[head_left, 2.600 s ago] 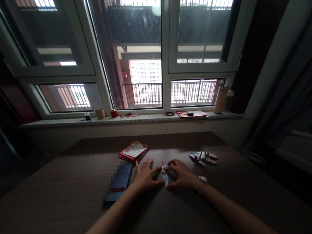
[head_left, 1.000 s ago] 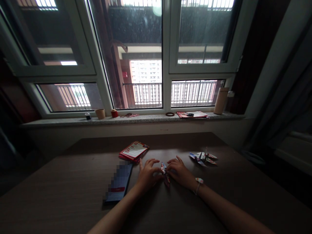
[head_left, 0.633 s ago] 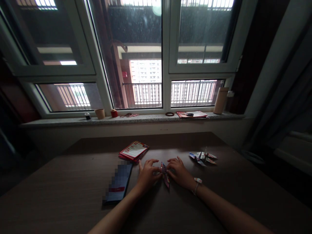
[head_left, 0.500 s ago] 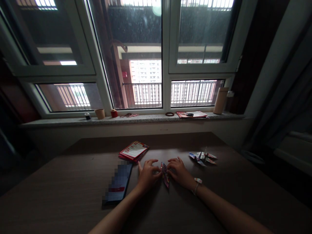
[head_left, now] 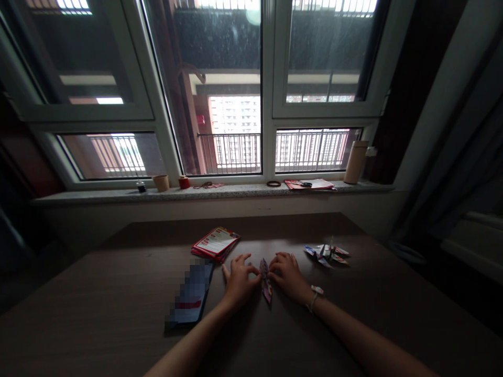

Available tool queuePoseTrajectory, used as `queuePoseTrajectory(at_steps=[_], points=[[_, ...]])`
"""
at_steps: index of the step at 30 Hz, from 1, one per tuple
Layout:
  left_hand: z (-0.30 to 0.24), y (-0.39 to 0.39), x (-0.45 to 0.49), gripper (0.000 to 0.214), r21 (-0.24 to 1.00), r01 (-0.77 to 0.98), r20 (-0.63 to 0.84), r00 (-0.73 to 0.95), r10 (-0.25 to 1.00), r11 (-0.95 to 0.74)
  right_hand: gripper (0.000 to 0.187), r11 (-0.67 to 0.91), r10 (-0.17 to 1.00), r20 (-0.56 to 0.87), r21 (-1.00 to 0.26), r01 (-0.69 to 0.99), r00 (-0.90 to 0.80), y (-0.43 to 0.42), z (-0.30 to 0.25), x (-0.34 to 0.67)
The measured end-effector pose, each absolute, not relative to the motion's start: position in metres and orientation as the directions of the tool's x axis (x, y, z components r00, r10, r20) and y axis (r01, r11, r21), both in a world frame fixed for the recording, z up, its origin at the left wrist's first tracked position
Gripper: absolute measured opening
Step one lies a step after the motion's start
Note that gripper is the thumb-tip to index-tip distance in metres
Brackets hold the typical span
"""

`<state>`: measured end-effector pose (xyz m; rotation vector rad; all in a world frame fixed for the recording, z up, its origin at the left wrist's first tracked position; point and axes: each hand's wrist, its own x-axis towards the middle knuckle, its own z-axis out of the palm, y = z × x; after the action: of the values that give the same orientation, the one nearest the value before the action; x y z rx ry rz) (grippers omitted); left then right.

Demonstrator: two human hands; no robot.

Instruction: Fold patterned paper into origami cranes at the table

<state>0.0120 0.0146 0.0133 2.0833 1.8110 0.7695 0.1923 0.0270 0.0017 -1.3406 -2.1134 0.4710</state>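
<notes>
A narrow piece of folded patterned paper, reddish and white, lies lengthwise between my hands over the brown table. My left hand pinches its left side with thumb and forefinger, the other fingers raised apart. From the opposite side my right hand grips the paper's right edge with thumb and fingers curled in. A band with a small light tag circles my right wrist. To the right, several folded paper figures sit in a cluster, pointed tips upward.
A phone lies left of my left forearm. Beyond it is a stack of red-edged printed sheets. The window sill holds a brown cup, a red spool-like item, a bracelet, more papers and a bottle.
The folded paper stands a little straighter and has shifted slightly. My right hand's fingers have curled in more and the right wrist has moved slightly left. My left fingers have shifted a little.
</notes>
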Motion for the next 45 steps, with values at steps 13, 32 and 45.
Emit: queuePoseTrajectory(at_steps=[13, 32, 45], points=[[0.0062, 0.0156, 0.0143, 0.005, 0.52, 0.835, 0.228, 0.067, 0.971, -0.179, 0.01, 0.363, 0.931, 0.258, -0.605, 0.709, -0.257, 0.0272, -0.0002, 0.187], [0.0112, 0.016, 0.0114, 0.009, 0.503, 0.848, 0.224, 0.061, 0.973, -0.169, 0.014, 0.361, 0.932, 0.284, -0.682, 0.635, -0.225, 0.0234, 0.0026, 0.1872], [0.0066, 0.018, 0.0099, 0.006, 0.502, 0.843, 0.246, 0.072, 0.967, -0.191, 0.003, 0.292, 0.956, 0.233, -0.726, 0.623, -0.177, 0.027, -0.0042, 0.1865]])
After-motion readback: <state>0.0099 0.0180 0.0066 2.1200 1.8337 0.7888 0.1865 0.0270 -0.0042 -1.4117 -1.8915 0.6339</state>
